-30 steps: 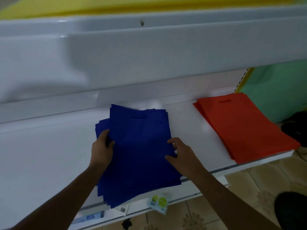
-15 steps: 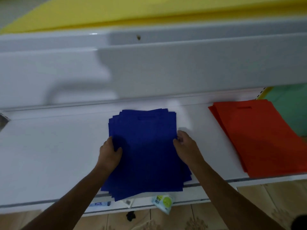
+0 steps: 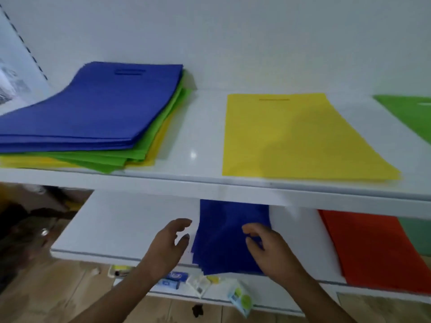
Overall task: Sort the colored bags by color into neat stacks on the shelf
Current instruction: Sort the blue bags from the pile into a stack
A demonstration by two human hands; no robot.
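Observation:
A stack of dark blue bags (image 3: 227,236) lies on the lower shelf (image 3: 121,229), partly hidden under the upper shelf's edge. My left hand (image 3: 169,243) hovers just left of the stack with loosely spread fingers and holds nothing. My right hand (image 3: 268,248) is over the stack's right side, fingers loosely curled, gripping nothing. On the upper shelf (image 3: 200,141) a mixed pile lies at the left: blue bags (image 3: 93,106) on top of green bags (image 3: 149,141) and yellow bags (image 3: 161,145). A yellow stack (image 3: 296,136) sits in the middle, a green bag (image 3: 410,115) at the far right.
An orange-red stack (image 3: 373,250) lies on the lower shelf at the right, with a pale green sheet (image 3: 417,236) beyond it. Price labels and small packets (image 3: 240,299) hang along the lower shelf's front edge. Tiled floor and dark clutter (image 3: 28,229) show at the left.
The view has tilted upward, bringing the upper shelf's stacks into sight. Both hands have let go of the blue stack's sides and lifted slightly off it.

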